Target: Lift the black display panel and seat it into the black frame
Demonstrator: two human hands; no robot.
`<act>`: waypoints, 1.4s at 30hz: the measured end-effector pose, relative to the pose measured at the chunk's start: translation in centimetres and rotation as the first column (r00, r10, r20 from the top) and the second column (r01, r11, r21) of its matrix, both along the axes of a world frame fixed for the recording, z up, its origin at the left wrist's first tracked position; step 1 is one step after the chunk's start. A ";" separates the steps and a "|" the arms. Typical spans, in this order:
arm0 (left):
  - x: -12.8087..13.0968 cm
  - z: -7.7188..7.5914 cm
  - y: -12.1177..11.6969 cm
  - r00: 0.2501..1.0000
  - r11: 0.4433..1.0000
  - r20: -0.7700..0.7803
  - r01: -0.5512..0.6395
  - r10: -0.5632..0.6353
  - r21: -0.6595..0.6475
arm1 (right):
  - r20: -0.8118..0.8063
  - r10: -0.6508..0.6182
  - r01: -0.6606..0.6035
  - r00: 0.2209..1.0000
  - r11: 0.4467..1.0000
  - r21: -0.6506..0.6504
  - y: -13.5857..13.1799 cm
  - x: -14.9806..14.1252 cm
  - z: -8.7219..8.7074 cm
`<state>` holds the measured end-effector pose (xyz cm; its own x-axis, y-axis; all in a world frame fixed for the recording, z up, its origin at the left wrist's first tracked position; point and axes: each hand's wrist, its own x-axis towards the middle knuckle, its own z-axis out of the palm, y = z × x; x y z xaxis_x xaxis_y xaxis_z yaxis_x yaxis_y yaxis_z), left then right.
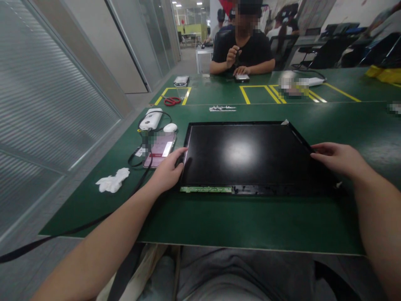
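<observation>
A black flat display panel point(250, 154) lies face up in a dark frame on the green table, with a bright reflection in its middle. Along its near edge runs a narrow green circuit board point(206, 190). My left hand point(171, 169) grips the panel's left edge, thumb and fingers closed around it. On the opposite side, my right hand point(336, 156) pinches the right edge between thumb and fingers. Small white bits stick to the frame's far right and near right corners. The fingertips under the edges are partly hidden.
Left of the panel lie a phone point(159, 150), a white power bank point(151, 119) with a black cable, a white mouse-shaped item point(170, 128) and a crumpled tissue point(112, 180). Red-handled scissors point(172, 101) and a small strip pile point(222, 108) lie farther back. A person point(242, 50) sits opposite.
</observation>
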<state>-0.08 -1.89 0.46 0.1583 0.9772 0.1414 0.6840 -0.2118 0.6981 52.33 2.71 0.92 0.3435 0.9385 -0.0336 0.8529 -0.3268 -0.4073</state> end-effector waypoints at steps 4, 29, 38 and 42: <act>0.2 0.0 0.0 0.978 0.998 0.209 0.027 -0.015 -0.051 | 0.037 -0.009 0.010 0.999 1.000 -0.010 0.0 -0.1 0.1; 2.2 1.4 -0.4 0.456 0.926 0.811 -0.093 0.366 -0.366 | 0.027 0.013 -0.014 1.000 1.000 0.022 0.6 1.7 -1.3; 2.5 1.9 -0.8 0.438 0.906 0.801 -0.087 0.408 -0.414 | -0.003 -0.027 0.027 1.000 1.000 -0.012 0.1 0.4 -0.3; 2.7 1.9 -0.8 0.435 0.893 0.792 -0.074 0.429 -0.444 | -0.016 -0.011 0.010 1.000 1.000 -0.012 0.3 0.6 -0.6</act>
<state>2.58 -2.72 2.38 -0.1305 0.9597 -0.2488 -0.3132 0.1982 0.9288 52.98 2.96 0.35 0.3527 0.9344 -0.0499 0.8428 -0.3404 -0.4169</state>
